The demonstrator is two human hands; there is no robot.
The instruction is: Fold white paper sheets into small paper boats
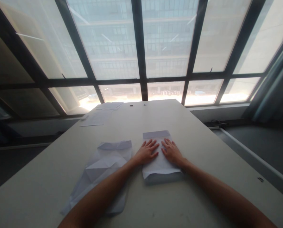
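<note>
A white sheet of paper (159, 166) lies on the white table in front of me, its far edge showing a folded strip and its near edge curling up a little. My left hand (147, 152) rests flat on the left part of this sheet, fingers spread. On its right part lies my right hand (173, 152), also flat with fingers apart. Neither hand grips anything. To the left is a larger, creased white paper (103, 166), partly covered by my left forearm.
More flat papers (96, 118) lie at the far left of the table (203, 152). Two small round holes are near its far edge. Large windows with dark frames stand beyond, and a curtain (274, 85) hangs at the right.
</note>
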